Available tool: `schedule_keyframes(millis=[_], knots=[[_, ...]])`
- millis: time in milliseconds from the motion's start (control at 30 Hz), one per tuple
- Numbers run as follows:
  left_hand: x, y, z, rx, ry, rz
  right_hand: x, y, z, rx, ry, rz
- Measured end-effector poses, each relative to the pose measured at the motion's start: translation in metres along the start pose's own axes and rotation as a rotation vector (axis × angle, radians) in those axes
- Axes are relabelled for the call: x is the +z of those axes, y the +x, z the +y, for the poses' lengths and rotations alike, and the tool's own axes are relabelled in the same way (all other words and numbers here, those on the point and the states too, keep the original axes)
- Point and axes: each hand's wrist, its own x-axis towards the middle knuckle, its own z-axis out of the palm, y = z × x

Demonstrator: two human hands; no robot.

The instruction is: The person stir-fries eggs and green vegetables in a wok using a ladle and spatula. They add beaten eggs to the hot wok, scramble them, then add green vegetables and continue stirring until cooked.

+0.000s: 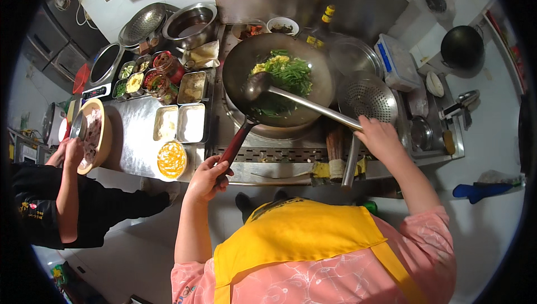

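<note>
My left hand (pixel 209 178) is closed round the dark red handle (pixel 237 143) of a large wok (pixel 321 90) that sits over the stove burner. A metal ladle (pixel 256 86) has its bowl inside the wok, against the left part of the food. Its long steel handle slants down to the right into my right hand (pixel 377 134), which grips the end. Chopped green vegetables (pixel 289 75) with yellow pieces like scrambled egg (pixel 264 65) lie in the wok. Just beyond my right hand is a perforated strainer (pixel 369 100).
Left of the stove stand seasoning trays (pixel 191 122), jars and a bowl of orange-yellow liquid (pixel 172 160). At far left a co-worker's hands (pixel 72 153) are at a basin of raw meat (pixel 100 136). A dark glass bottle (pixel 319 37) and a lidded plastic box (pixel 396 62) stand behind.
</note>
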Motion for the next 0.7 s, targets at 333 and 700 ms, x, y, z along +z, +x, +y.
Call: schedule_keyframes(millis=[333,700], knots=[[-0.009,0.008,0.003,-0.010,0.023,-0.111,-0.018,-0.099,0.033,0.319,-0.094,0.045],[-0.014,0.012,0.007,-0.029,0.068,-0.185,-0.006,-0.067,-0.025,0.342,0.029,-0.009]])
